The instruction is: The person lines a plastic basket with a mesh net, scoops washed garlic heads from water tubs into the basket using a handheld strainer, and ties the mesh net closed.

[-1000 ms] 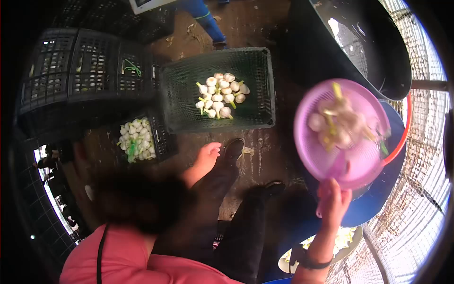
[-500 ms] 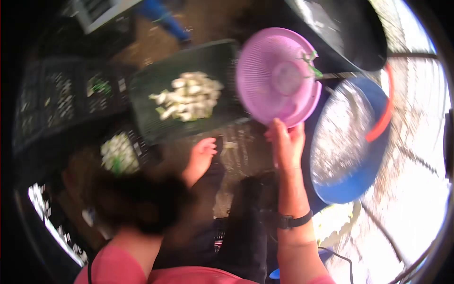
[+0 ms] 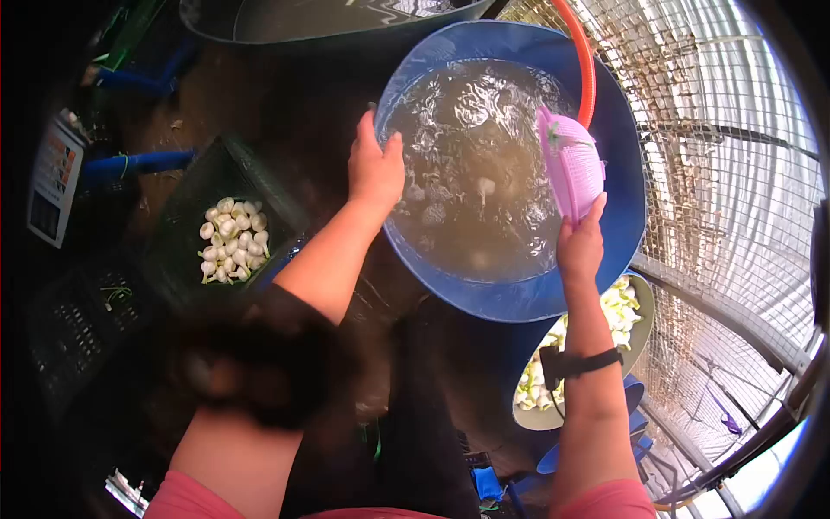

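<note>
My right hand (image 3: 582, 240) grips the rim of a pink plastic colander (image 3: 577, 173), tilted on its side over the water. Bits of green leaf cling to the colander. Below it is a big round blue tub (image 3: 467, 303) of murky, rippling water, where a pale vegetable shows near the middle. At the tub's left rim, my left hand (image 3: 377, 166) has its fingers apart and holds nothing. A dark green crate (image 3: 186, 195) to the left carries a heap of white, bulb-like vegetables (image 3: 233, 240).
An orange-red hose (image 3: 581, 52) runs into the tub. A pale basin (image 3: 540, 419) of trimmed white-green vegetables stands by my right forearm. Wire mesh (image 3: 718, 156) lines the right side. A dark vat (image 3: 337, 39) stands at the back, a scale-like device (image 3: 56, 182) far left.
My view has swung toward the blue tub. The colander has gone from beside the crate, its inside facing me, to tilted over the water; my left hand is now by the tub's rim.
</note>
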`<state>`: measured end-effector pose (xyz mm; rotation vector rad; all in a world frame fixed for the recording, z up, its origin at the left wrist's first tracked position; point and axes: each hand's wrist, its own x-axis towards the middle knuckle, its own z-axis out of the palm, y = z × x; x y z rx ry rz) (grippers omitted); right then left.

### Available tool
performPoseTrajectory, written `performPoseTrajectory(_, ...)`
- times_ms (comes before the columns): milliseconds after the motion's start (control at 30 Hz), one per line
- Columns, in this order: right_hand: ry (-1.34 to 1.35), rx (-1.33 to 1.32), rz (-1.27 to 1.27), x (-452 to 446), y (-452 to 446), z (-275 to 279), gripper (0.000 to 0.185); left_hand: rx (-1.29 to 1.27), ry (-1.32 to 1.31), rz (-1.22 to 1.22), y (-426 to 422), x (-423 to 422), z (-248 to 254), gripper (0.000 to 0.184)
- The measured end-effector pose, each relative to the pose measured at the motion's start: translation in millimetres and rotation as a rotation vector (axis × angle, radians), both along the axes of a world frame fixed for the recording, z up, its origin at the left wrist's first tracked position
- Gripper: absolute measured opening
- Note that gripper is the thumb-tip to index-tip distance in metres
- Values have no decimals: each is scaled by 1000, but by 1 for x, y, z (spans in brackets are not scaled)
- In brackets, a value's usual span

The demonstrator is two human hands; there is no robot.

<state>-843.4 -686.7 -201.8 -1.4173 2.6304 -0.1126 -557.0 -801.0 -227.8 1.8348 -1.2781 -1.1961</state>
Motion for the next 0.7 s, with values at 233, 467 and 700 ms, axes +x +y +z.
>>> performPoseTrajectory(233, -20, 191, -174, -79, -22, -104, 77, -83, -141, 141, -1, -14, -5, 45)
performPoseTrajectory(467, -317, 273, -316, -36, -67, -167, 65, -96, -151, 128, -3, -15, -4, 44)
performPoseTrajectory(700, -481, 506, -113, -12, -71, -209, 46, -74, -227, 126, -4, -19, 0, 46)
